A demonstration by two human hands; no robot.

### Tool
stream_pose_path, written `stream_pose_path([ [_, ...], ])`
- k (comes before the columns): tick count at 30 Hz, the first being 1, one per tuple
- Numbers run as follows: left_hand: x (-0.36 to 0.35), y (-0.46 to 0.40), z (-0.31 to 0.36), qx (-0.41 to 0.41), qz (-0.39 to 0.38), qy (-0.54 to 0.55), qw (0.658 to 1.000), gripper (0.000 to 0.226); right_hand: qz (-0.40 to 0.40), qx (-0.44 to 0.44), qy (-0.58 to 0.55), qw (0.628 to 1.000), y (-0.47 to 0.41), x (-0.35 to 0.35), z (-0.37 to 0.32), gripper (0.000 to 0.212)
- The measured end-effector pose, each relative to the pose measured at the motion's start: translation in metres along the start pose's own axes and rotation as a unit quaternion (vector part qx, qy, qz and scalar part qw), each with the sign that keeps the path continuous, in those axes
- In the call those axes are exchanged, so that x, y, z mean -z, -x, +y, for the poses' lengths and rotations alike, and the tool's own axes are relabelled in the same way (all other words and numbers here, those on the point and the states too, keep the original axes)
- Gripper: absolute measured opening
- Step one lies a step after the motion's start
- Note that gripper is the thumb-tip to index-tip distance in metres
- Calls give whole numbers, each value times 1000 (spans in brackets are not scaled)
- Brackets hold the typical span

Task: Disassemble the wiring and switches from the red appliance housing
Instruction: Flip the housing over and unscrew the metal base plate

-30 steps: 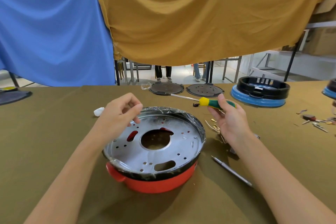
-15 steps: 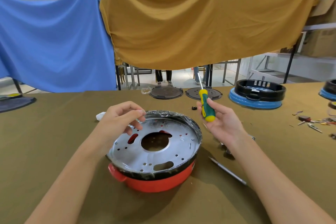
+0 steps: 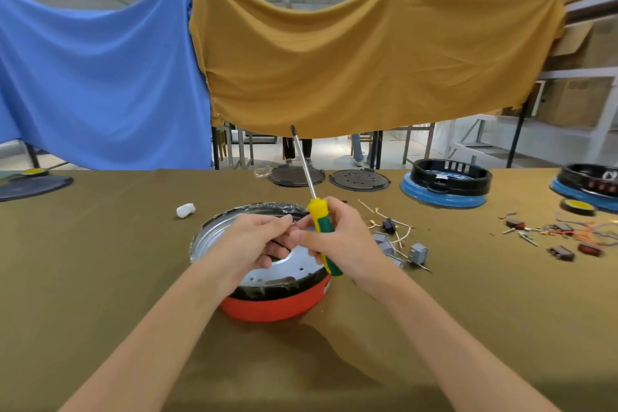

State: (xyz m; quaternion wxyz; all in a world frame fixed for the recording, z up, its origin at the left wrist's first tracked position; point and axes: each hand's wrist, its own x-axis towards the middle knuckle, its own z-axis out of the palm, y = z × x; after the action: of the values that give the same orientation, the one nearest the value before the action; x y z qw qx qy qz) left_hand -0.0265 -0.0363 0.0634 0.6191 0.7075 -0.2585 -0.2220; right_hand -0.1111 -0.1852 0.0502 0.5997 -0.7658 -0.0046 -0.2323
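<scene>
Housing: the red housing (image 3: 272, 306) sits on the olive table cloth (image 3: 100, 278) right in front of the person, open side up, so the silver plate (image 3: 284, 269) inside it faces the hands.
Left hand: the left hand (image 3: 249, 244) hovers over the plate with its fingertips drawn together near the right thumb, seemingly pinching something tiny; the item is too small to name, probably a screw just taken off.
Right hand: the right hand (image 3: 334, 241) is curled round the green and yellow handle of the screwdriver (image 3: 317, 221), fingers clamped on it.
Screwdriver: its shaft points up and away, tip clear of the plate; I judge it is parked in the palm so the thumb and forefinger stay free to help the other hand.
Removed parts: small grey switches and pale wires (image 3: 394, 241) lie on the cloth just right of the housing, apart from it, likely set there to keep the work area open.
Other clutter: more small parts (image 3: 561, 237) lie well off to the right; 2 dark discs (image 3: 359, 180) and a blue and black base (image 3: 446, 182) rest at the far edge.
Progress: some wiring looks already out; whether any is left under the plate is hidden.
</scene>
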Motion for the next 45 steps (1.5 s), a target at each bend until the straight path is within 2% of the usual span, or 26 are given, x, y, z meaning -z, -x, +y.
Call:
stream_pose_path([
  [6, -21, 10, 6, -26, 0, -80, 996, 30, 88, 19, -21, 996, 23, 8, -2, 22],
  [9, -25, 13, 7, -31, -15, -75, 997, 31, 102, 12, -58, 993, 27, 8, -3, 24],
  [12, -25, 15, 4, -65, -18, -140, 988, 33, 117, -5, -74, 990, 27, 17, -5, 25],
  [14, -20, 14, 0, -122, 26, -230, 965, 28, 121, -22, -10, 992, 27, 34, -9, 23],
  [16, -9, 12, -6, -163, 66, -356, 918, 20, 108, -48, 104, 987, 28, 59, -11, 18],
  [19, 0, 12, -18, -130, 33, -492, 860, 28, 72, -122, 247, 959, 30, 102, -8, 12],
  [21, -1, 12, -24, -119, 22, -515, 849, 40, 35, -175, 331, 927, 31, 122, -4, 21],
  [23, -2, 11, -25, -120, 21, -520, 845, 41, -4, -204, 427, 881, 29, 133, 4, 21],
  [26, -1, 9, -21, -109, 5, -531, 840, 39, -33, -209, 532, 820, 24, 141, 19, 17],
  [29, 0, 10, -20, -105, -2, -526, 844, 40, -32, -179, 583, 792, 18, 144, 28, 22],
  [33, 1, 10, -20, -107, 1, -511, 853, 38, -31, -157, 591, 791, 13, 141, 34, 27],
  [38, 3, 9, -19, -114, -11, -497, 860, 30, -29, -162, 571, 804, 12, 141, 38, 23],
  [41, 12, 5, -19, -108, -3, -442, 891, 21, 33, -142, 509, 848, 12, 150, 32, 19],
  [43, 22, 0, -18, -115, 38, -417, 901, 15, 82, -136, 424, 892, 10, 153, 25, 16],
  [45, 35, -7, -18, -117, 101, -404, 902, 8, 97, -148, 338, 924, 8, 150, 17, 14],
])
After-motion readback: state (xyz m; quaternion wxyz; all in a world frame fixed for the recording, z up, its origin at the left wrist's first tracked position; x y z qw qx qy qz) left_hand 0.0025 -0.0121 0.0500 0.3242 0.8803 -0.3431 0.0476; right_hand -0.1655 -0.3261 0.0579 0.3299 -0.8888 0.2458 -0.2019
